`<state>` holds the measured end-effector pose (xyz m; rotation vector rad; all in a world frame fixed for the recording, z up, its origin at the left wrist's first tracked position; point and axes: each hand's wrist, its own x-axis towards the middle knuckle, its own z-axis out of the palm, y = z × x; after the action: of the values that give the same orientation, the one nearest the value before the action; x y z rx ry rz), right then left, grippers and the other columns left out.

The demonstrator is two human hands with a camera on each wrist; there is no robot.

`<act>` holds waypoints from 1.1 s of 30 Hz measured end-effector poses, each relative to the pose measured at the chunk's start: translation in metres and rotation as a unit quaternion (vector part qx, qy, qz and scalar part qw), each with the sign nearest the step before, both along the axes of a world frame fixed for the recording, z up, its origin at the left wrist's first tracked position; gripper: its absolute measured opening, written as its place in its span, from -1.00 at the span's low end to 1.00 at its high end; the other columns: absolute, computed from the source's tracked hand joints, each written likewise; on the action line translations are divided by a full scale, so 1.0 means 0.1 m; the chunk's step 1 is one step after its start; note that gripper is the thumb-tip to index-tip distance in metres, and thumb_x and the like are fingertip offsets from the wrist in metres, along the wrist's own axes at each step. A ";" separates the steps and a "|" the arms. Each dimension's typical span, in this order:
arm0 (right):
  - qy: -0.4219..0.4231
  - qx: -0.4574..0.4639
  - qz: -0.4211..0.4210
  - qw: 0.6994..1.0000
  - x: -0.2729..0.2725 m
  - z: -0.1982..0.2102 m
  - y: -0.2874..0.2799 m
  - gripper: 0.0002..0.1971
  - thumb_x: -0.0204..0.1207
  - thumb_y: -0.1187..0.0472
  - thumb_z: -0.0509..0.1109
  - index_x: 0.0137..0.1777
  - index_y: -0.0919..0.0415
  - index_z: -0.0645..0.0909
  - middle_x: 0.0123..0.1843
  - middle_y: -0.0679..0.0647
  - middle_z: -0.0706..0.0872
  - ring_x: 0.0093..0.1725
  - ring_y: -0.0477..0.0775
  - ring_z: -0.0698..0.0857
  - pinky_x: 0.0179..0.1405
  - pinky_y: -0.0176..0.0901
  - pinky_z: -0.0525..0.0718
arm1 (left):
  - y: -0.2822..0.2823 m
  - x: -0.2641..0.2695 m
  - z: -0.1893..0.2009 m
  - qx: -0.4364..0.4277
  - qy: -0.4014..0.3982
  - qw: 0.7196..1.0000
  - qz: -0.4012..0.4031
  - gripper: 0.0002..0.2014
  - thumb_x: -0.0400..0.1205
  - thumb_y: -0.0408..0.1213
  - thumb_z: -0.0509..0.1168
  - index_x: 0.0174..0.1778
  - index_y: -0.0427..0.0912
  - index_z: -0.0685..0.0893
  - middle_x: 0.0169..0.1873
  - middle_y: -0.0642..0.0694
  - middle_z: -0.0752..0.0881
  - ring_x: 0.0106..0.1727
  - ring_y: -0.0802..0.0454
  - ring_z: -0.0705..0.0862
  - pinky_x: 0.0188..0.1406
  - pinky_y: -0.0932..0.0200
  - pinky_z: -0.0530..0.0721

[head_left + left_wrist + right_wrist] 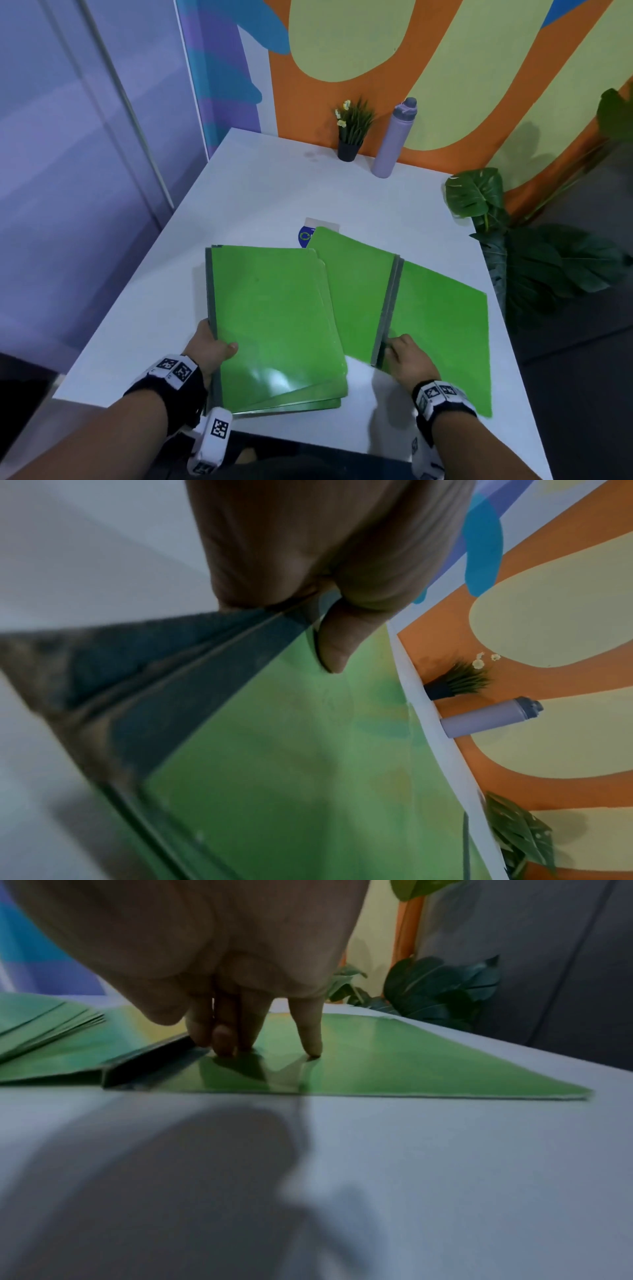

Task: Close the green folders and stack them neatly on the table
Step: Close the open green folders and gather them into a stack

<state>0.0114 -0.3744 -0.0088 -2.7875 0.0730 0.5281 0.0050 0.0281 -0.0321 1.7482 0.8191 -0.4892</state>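
Gripping three closed folders (274, 318); one open folder (438, 318) beside.

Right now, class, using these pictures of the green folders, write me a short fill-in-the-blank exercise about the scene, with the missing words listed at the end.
1. The left hand grips the closed folder stack by its grey ____.
2. The right hand presses its fingertips on the folder that lies ____ on the white table.
3. The lilac water bottle stands beside a small potted ____.

Missing words: spine; open; plant
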 end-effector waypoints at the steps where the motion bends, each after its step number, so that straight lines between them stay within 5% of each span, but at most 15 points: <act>1: 0.001 -0.018 -0.026 1.000 0.04 0.03 -0.04 -0.63 0.66 0.02 0.09 0.33 0.15 0.55 0.22 0.12 0.56 0.12 0.12 0.62 0.16 0.03 0.61 | 0.01 0.01 -0.11 -0.002 0.006 1.000 -0.008 -0.13 0.20 -0.35 0.56 0.41 -0.07 0.29 0.26 -0.28 0.60 0.25 -0.35 0.61 0.25 -0.38 0.63; 4: 0.017 -0.102 -0.124 0.987 0.13 0.10 0.04 -0.56 0.58 -0.15 0.11 0.28 0.12 0.52 0.21 0.15 0.58 0.21 0.20 0.58 0.19 0.13 0.57 | -0.11 -0.03 -0.04 0.026 0.036 0.998 -0.050 -0.10 0.13 -0.36 0.60 0.35 -0.08 0.27 0.21 -0.29 0.55 0.21 -0.35 0.59 0.21 -0.35 0.66; 7: 0.074 -0.147 -0.189 0.968 0.10 0.07 0.34 -0.24 0.42 -0.39 0.16 0.44 0.15 0.35 0.32 0.19 0.53 0.29 0.26 0.54 0.22 0.23 0.50 | -0.30 -0.13 0.27 0.065 0.049 0.993 -0.087 -0.24 0.28 -0.38 0.59 0.25 -0.13 0.23 0.10 -0.27 0.49 0.13 -0.29 0.58 0.18 -0.33 0.67; 12: 0.070 -0.124 -0.205 0.968 0.06 -0.09 0.63 -0.18 0.49 -0.21 0.23 0.62 0.16 0.00 0.43 0.25 0.42 0.37 0.28 0.46 0.25 0.28 0.48 | -0.38 -0.16 0.33 0.054 0.056 0.992 -0.098 -0.23 0.29 -0.32 0.58 0.26 -0.13 0.21 0.07 -0.26 0.49 0.10 -0.29 0.59 0.07 -0.23 0.70; 15: 0.074 -0.004 -0.298 0.952 0.16 -0.15 0.54 -0.29 0.40 0.02 0.39 0.46 0.18 0.13 0.23 0.27 0.58 0.14 0.33 0.63 0.14 0.21 0.65 | -0.35 -0.11 0.31 0.052 0.049 0.992 -0.105 -0.17 0.26 -0.30 0.57 0.32 -0.12 0.18 0.16 -0.27 0.48 0.17 -0.29 0.56 0.24 -0.32 0.63; 18: 0.046 0.101 -0.341 0.933 0.27 -0.02 0.46 -0.58 0.44 0.34 0.32 0.28 0.33 0.33 -0.11 0.22 0.61 -0.13 0.29 0.66 -0.08 0.14 0.75 | -0.35 -0.08 0.37 0.057 0.049 0.991 -0.108 -0.17 0.36 -0.33 0.54 0.42 -0.16 0.15 0.23 -0.32 0.48 0.21 -0.34 0.56 0.26 -0.31 0.61; 21: -0.106 0.075 -0.344 0.930 0.43 0.26 0.35 -0.75 0.46 0.35 0.32 0.14 0.35 0.55 -0.01 0.25 0.62 -0.03 0.30 0.65 -0.04 0.23 0.74 | -0.34 -0.06 0.45 0.064 0.066 0.991 -0.096 -0.15 0.44 -0.33 0.50 0.51 -0.19 0.07 0.27 -0.38 0.49 0.31 -0.50 0.56 0.20 -0.33 0.62; 23: -0.229 0.103 -0.347 0.904 0.53 0.52 0.29 -0.79 0.50 0.39 0.32 0.12 0.38 0.58 0.14 0.29 0.52 0.11 0.30 0.56 0.20 0.20 0.63 | -0.33 -0.04 0.48 0.072 0.077 0.992 -0.073 -0.13 0.46 -0.35 0.50 0.53 -0.28 0.04 0.30 -0.42 0.47 0.36 -0.52 0.53 0.24 -0.34 0.60; 25: -0.332 0.173 -0.325 0.868 0.60 0.81 0.27 -0.78 0.54 0.46 0.27 0.17 0.41 0.55 0.23 0.32 0.51 0.09 0.28 0.58 0.23 0.02 0.55 | -0.33 -0.02 0.47 0.067 0.080 0.994 -0.045 -0.09 0.44 -0.33 0.53 0.53 -0.36 0.05 0.36 -0.45 0.44 0.39 -0.48 0.51 0.24 -0.29 0.60; 27: -0.402 0.217 -0.270 0.847 0.62 1.08 0.33 -0.76 0.57 0.43 0.22 0.21 0.28 0.54 0.19 0.27 0.64 0.09 0.29 0.66 0.18 0.09 0.63 | -0.34 0.01 0.46 0.038 0.070 0.997 -0.016 -0.05 0.42 -0.20 0.55 0.55 -0.40 0.08 0.45 -0.48 0.41 0.43 -0.47 0.48 0.28 -0.27 0.58; 30: -0.432 0.174 -0.124 0.876 0.53 1.26 0.61 -0.68 0.55 0.38 0.26 0.24 0.08 0.58 0.09 0.13 0.78 -0.01 0.22 0.73 -0.08 0.10 0.73 | -0.39 0.08 0.42 -0.064 0.033 0.994 0.080 -0.01 0.48 0.10 0.42 0.63 -0.36 0.07 0.60 -0.39 0.28 0.54 -0.42 0.35 0.44 -0.36 0.43; 33: -0.414 0.093 0.086 0.901 0.29 1.16 0.99 -0.49 0.30 0.48 0.43 0.22 0.03 0.63 0.03 -0.01 0.82 -0.11 0.06 0.79 -0.40 -0.14 0.72 | -0.42 0.15 0.42 -0.199 0.022 0.970 0.141 0.10 0.31 0.50 0.22 0.65 -0.14 0.19 0.50 -0.34 0.49 0.38 -0.38 0.59 0.34 -0.50 0.50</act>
<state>0.0401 -0.2755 0.1074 -2.5955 -0.3891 -0.6107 0.0198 -0.0142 0.0104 1.2332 0.9140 -0.4639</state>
